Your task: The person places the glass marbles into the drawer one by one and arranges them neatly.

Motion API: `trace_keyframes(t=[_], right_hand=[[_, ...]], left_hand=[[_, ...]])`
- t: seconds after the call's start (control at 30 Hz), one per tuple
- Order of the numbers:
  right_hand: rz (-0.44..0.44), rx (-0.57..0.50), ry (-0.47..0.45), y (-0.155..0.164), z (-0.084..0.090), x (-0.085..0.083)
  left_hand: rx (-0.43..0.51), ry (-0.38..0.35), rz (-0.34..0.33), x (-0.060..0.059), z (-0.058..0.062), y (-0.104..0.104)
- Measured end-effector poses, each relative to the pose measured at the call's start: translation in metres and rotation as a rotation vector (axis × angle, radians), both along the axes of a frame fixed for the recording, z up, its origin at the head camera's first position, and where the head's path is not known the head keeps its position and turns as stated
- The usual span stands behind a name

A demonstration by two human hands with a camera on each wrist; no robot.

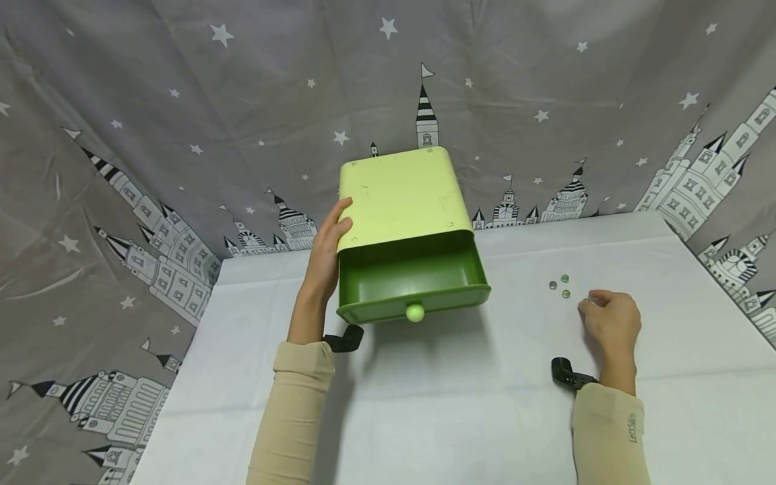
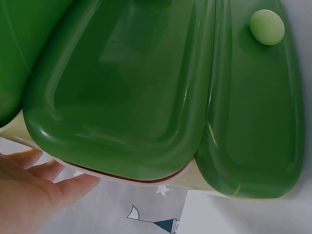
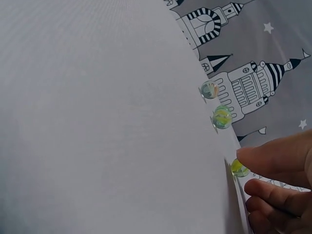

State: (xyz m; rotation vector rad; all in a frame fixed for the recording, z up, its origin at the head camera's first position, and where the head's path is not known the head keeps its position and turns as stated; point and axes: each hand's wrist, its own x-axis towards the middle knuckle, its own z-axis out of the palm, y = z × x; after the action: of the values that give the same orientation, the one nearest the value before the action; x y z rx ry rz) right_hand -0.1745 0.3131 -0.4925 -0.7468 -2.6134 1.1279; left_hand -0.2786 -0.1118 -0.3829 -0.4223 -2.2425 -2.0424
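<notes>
A pale yellow-green drawer box [image 1: 403,195] stands on the table, its green drawer [image 1: 412,273] pulled out and a round light green knob [image 1: 415,312] on the front. My left hand [image 1: 326,252] lies against the box's left side; the left wrist view shows the fingers extended along that side. Over at the right, my right hand [image 1: 612,320] pinches a small glass marble [image 3: 239,168] with yellow-green inside, low over the white cloth. Beyond its fingertips lie a green marble [image 1: 565,278], a greyish marble [image 1: 553,285] and a yellowish marble [image 1: 566,294].
White cloth [image 1: 448,417] covers the table. A grey curtain [image 1: 261,87] printed with stars and castles hangs behind and at the sides. Each wrist carries a black camera mount, one at the left wrist [image 1: 345,339] and one at the right wrist [image 1: 570,374].
</notes>
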Motion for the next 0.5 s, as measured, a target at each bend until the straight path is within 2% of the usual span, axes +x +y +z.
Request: trace_keyframes(t=[0.5], right_hand=[[-0.010, 0.042, 0.013, 0.0002, -0.0049, -0.0015]], left_hand=[[-0.006, -0.001, -0.007, -0.0010, -0.0016, -0.0013]])
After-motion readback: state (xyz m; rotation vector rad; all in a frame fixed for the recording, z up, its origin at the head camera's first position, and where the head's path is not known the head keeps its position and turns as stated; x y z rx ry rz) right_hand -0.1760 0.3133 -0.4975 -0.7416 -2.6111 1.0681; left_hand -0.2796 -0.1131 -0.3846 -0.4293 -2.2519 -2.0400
